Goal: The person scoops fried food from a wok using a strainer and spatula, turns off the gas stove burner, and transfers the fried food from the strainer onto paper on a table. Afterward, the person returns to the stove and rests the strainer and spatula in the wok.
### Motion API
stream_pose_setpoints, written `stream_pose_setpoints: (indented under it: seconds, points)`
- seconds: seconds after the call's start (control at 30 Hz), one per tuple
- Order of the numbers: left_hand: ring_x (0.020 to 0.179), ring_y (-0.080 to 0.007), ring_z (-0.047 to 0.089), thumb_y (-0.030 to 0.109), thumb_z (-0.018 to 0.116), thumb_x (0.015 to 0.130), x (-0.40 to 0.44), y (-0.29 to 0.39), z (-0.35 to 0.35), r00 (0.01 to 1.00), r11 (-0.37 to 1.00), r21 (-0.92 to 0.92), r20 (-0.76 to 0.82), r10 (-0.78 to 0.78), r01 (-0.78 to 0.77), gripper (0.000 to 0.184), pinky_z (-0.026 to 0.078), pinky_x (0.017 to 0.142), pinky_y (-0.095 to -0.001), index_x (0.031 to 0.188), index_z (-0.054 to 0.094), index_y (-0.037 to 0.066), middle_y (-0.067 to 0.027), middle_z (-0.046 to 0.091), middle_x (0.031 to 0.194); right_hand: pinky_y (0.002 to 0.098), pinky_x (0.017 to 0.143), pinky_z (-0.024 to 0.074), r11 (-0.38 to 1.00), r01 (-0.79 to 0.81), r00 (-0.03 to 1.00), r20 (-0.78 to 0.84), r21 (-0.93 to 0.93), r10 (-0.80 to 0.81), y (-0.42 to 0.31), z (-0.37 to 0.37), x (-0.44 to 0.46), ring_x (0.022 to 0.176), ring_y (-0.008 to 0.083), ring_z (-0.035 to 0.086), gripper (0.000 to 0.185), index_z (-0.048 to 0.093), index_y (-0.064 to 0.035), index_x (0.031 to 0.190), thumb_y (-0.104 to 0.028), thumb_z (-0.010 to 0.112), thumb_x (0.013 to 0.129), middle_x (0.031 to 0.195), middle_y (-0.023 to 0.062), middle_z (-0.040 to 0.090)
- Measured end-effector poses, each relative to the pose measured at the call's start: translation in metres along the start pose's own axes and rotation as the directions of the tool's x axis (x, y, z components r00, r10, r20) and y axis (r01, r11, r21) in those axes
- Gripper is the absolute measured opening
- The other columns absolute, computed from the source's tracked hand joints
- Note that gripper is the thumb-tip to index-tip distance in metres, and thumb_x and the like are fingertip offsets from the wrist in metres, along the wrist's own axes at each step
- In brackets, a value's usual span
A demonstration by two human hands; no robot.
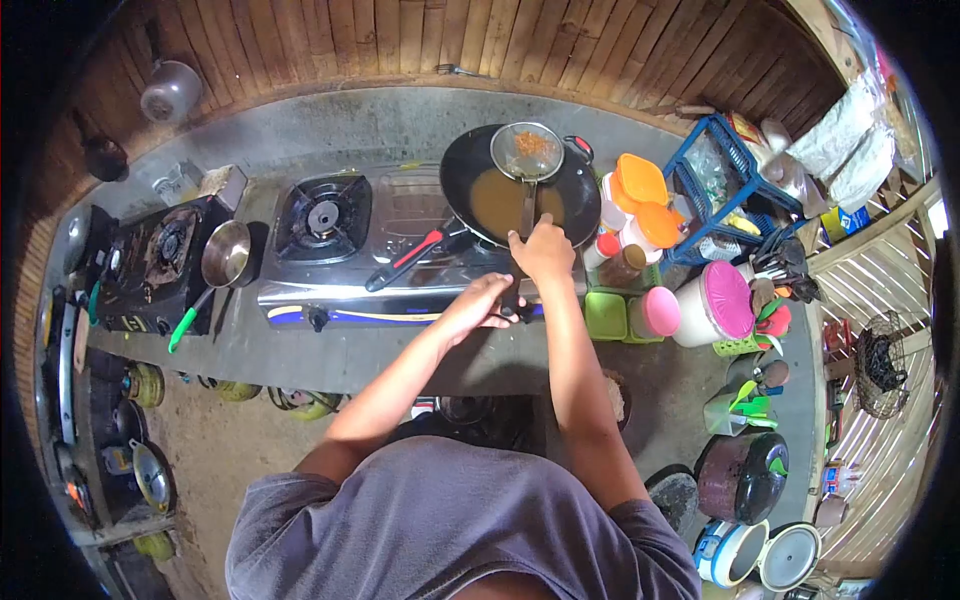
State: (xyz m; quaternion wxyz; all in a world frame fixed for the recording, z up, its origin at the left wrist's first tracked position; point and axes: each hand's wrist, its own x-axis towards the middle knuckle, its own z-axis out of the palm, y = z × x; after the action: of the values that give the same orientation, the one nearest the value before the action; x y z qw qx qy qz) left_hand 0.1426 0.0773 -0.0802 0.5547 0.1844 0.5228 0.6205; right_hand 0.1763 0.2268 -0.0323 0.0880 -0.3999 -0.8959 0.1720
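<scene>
A black wok [462, 165] with brown liquid [497, 202] sits on the right burner of a steel gas stove [400, 220]. My right hand [543, 250] is closed round the handle of a mesh strainer [527, 150]. The strainer lies over the wok's far part and holds small orange-brown bits. At the stove's front edge, below the wok, my left hand [485, 302] has its fingers bent at a dark knob-like part. The wok's red and black handle [405, 260] points to the front left.
Lidded jars [640, 180], a green container [605, 315] and a pink-lidded tub [715, 303] stand right of the wok. A blue rack [720, 180] is behind them. Left are an empty burner [323, 217], a small pan [227, 253] with a green handle and a second stove [165, 250].
</scene>
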Motion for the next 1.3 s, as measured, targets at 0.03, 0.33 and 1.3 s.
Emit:
stream_pose_setpoints:
  seconds: [0.03,0.33,1.3]
  points:
    - [0.073,-0.0102,0.065,0.038,0.046,0.101,0.001,-0.001,-0.001,1.0,1.0,0.004,0.002,-0.006,0.006,0.031,0.053,0.065,-0.0238,0.116,0.051,0.011,-0.0038,0.068,0.099,0.0488,0.083,0.0542,1.0,-0.009,1.0,0.022,-0.006,0.009,0.001,0.001,0.004,0.096,0.0416,0.067,0.058,0.05,0.006,0.113,-0.038,0.069,0.081,0.103,0.0268,0.066]
    - [0.074,-0.0083,0.065,0.032,0.047,0.102,0.0,0.004,-0.002,0.999,1.0,0.012,0.048,-0.024,0.024,0.023,0.054,0.065,-0.0216,0.113,0.05,0.012,-0.0031,0.067,0.1,0.0505,0.087,0.0512,0.995,-0.079,0.997,0.032,0.066,0.077,0.001,0.006,0.012,0.099,0.0452,0.064,0.048,0.063,0.0075,0.1,-0.038,0.064,0.083,0.101,0.0309,0.066]
    - [0.079,-0.0105,0.065,0.033,0.044,0.103,-0.002,0.002,-0.008,0.992,1.0,-0.001,0.123,-0.017,0.017,0.029,0.055,0.068,-0.0236,0.117,0.049,0.009,-0.0054,0.065,0.101,0.0297,0.057,0.0435,0.77,0.027,0.999,0.017,0.637,-0.05,0.042,0.007,-0.009,0.055,0.0129,0.053,0.032,0.06,0.002,0.095,-0.025,0.044,0.1,0.061,0.0037,0.055]
